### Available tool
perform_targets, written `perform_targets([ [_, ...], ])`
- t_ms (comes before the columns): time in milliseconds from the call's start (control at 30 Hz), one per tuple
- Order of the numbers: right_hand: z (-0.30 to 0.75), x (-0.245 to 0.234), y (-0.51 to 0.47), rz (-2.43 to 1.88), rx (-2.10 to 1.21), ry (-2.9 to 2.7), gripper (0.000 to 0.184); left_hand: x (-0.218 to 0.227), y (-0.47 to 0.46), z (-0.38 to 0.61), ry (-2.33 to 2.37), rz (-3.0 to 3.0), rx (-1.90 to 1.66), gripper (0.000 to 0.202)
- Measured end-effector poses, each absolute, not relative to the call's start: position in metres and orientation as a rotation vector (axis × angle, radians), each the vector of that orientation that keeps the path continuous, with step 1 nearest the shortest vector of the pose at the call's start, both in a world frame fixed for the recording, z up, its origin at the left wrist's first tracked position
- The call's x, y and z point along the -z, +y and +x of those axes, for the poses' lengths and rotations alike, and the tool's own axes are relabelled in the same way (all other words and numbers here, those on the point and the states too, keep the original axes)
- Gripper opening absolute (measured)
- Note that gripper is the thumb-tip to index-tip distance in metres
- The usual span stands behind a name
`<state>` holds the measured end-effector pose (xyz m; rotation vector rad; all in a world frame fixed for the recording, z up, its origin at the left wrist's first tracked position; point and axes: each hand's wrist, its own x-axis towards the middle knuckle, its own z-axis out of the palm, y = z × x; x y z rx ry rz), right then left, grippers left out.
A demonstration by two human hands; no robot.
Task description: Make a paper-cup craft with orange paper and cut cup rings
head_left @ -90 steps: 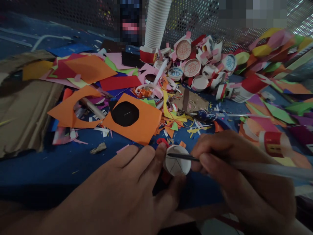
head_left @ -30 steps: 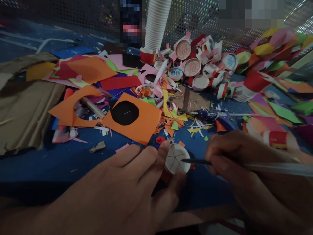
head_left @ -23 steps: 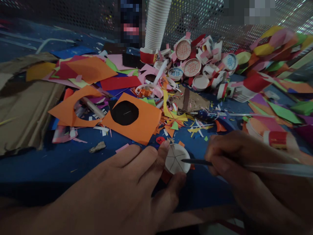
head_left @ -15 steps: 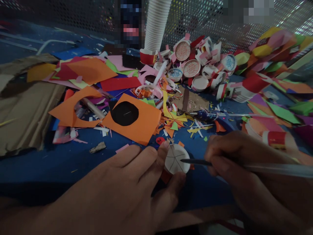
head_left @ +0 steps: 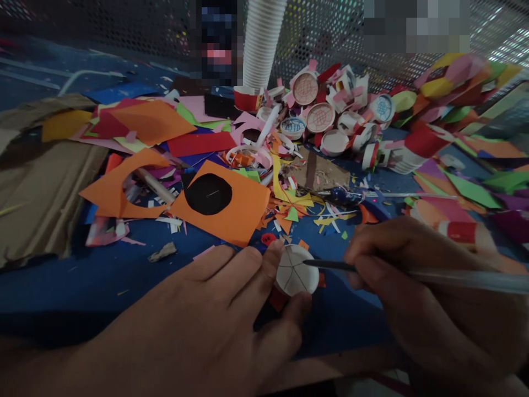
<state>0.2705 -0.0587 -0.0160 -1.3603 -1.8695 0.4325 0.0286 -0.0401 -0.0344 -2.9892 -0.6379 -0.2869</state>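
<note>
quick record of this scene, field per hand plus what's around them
surface: blue tabletop, strewn with paper scraps
left hand: pinches small white paper cup, lined base up
right hand: grips clear plastic pen, dark tip at cup's right edge
nearby: orange paper sheet with black circle; tall stack of white paper cups

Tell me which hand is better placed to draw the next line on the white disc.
Likely the right hand: it grips the pen, tip touching the white disc. The left hand only steadies that disc.
</note>
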Motion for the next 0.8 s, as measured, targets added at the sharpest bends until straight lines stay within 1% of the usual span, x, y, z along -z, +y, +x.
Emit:
perform_targets([
  [167,0.2747,0.0174,-0.058,-1.29,-0.451,-1.964,0.017,0.0305,-0.0398,0.0299,-0.674,-2.982,0.212,0.042],
  [367,0.2766,0.0171,-0.0567,-1.283,-0.437,-2.01,0.016,0.0325,-0.0354,0.029,-0.618,-3.045,0.285,0.047],
  [600,0.2765,0.0181,-0.0557,-1.275,-0.462,-2.005,0.018,0.0329,-0.0372,0.0293,-0.65,-3.04,0.275,0.045],
  [800,0.2748,0.0186,-0.0555,-1.261,-0.466,-2.018,0.018,0.0331,-0.0363,0.0297,-0.585,-3.032,0.256,0.052],
])
